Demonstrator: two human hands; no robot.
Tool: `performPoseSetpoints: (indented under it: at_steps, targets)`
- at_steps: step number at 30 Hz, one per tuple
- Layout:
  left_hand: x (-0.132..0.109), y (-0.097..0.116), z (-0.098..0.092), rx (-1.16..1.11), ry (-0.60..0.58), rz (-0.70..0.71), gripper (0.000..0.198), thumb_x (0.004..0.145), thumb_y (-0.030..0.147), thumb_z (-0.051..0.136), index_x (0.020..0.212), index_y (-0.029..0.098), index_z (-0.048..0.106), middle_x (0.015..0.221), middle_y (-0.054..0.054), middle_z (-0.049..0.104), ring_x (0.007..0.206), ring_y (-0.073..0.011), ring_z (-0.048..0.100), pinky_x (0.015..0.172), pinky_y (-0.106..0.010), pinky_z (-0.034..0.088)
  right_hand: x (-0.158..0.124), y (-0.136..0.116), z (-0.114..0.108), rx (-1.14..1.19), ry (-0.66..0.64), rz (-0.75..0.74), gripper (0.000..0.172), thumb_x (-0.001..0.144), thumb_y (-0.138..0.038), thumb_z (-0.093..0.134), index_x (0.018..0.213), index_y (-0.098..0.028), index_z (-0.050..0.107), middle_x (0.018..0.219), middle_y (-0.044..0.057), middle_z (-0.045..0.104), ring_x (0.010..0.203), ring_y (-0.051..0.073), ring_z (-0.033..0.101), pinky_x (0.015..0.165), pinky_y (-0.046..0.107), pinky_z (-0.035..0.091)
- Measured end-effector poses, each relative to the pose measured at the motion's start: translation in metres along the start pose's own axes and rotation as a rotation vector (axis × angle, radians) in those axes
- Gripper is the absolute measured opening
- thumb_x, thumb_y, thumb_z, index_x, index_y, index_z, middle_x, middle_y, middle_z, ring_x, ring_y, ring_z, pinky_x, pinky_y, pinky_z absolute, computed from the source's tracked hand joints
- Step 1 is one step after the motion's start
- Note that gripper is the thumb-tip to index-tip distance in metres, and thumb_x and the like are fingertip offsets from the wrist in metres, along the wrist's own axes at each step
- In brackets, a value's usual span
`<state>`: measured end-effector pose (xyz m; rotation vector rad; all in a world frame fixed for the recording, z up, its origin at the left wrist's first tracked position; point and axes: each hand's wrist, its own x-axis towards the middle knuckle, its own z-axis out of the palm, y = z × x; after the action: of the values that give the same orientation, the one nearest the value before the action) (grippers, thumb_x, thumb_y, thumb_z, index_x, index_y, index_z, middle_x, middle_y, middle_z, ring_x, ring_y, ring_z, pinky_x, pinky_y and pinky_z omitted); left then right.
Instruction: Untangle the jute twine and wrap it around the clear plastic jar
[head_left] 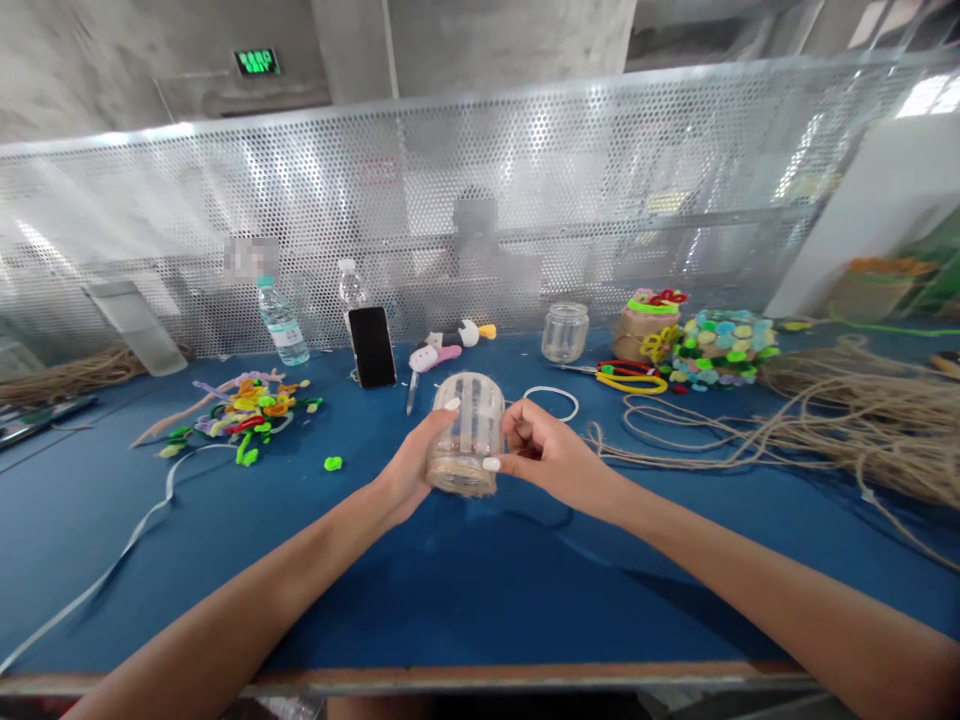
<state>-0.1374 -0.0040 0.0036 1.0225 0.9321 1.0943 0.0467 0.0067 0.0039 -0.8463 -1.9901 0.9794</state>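
Note:
My left hand [415, 455] is closed around the left side of a glass jar [471, 415], thumb on its front, holding it tilted above the blue table. Pale vertical strips run along the glass. Several turns of twine [459, 474] circle its lower end. On the jar's right side, my right hand [541, 450] has its fingers curled, with the thumb tip touching the glass near the wrapped twine. What lies between those fingers is hidden. A white ring [553, 402] rests on the table behind the right hand.
Loose twine [847, 420] is heaped at right. Scissors [630, 378], an empty jar [565, 332] and pompom-covered jar [724, 350] stand behind. A glue gun [431, 358], phone [372, 346], water bottle [283, 325] and colourful trimmings [251, 408] lie back and left. A perforated metal screen [420, 200] bounds the table.

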Motion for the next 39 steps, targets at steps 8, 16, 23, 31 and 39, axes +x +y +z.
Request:
performPoseSetpoints:
  at_steps: [8, 16, 23, 31, 39]
  targets:
    - [0.005, 0.014, -0.01, 0.325, -0.023, 0.014, 0.032, 0.071, 0.044, 0.066, 0.084, 0.014, 0.067, 0.073, -0.005, 0.065, 0.066, -0.019, 0.059, 0.057, -0.026, 0.045, -0.006, 0.004, 0.007, -0.197, -0.015, -0.028, 0.075, 0.074, -0.03, 0.066, 0.135, -0.024, 0.022, 0.059, -0.009, 0.034, 0.051, 0.009, 0.037, 0.048, 0.022, 0.03]
    - [-0.018, 0.02, -0.04, 1.008, -0.063, 0.701, 0.037, 0.079, 0.03, 0.06, 0.116, 0.028, 0.057, 0.117, -0.006, 0.055, 0.106, -0.0224, 0.053, 0.09, -0.035, 0.043, 0.0, 0.006, 0.007, -0.366, -0.082, 0.013, 0.067, 0.078, -0.024, 0.062, 0.138, -0.024, 0.031, 0.054, -0.008, 0.041, 0.049, 0.009, 0.04, 0.051, 0.021, 0.031]
    - [-0.015, 0.009, -0.053, 1.382, -0.044, 1.078, 0.042, 0.083, 0.009, 0.047, 0.116, 0.032, 0.058, 0.102, -0.006, 0.065, 0.096, -0.0199, 0.059, 0.082, -0.034, 0.047, -0.007, 0.004, 0.012, -0.567, -0.053, -0.051, 0.064, 0.078, -0.025, 0.06, 0.136, -0.018, 0.033, 0.056, -0.006, 0.046, 0.047, 0.01, 0.042, 0.048, 0.022, 0.03]
    - [-0.014, 0.013, -0.061, 1.433, 0.043, 1.092, 0.03, 0.082, 0.009, 0.052, 0.1, 0.027, 0.066, 0.088, -0.001, 0.069, 0.076, -0.014, 0.065, 0.068, -0.024, 0.049, -0.021, 0.001, 0.012, -0.765, -0.062, -0.374, 0.027, 0.092, -0.023, 0.036, 0.086, -0.018, 0.062, 0.069, 0.003, 0.062, 0.057, 0.013, 0.058, 0.05, 0.025, 0.037]
    - [-0.006, 0.002, -0.074, 1.59, 0.088, 1.295, 0.035, 0.08, 0.001, 0.05, 0.112, 0.014, 0.055, 0.084, -0.004, 0.065, 0.074, -0.0106, 0.06, 0.068, -0.02, 0.049, -0.009, 0.005, 0.016, -0.877, 0.004, -0.633, 0.031, 0.088, -0.009, 0.032, 0.086, -0.013, 0.063, 0.063, 0.002, 0.058, 0.05, 0.013, 0.05, 0.045, 0.028, 0.033]
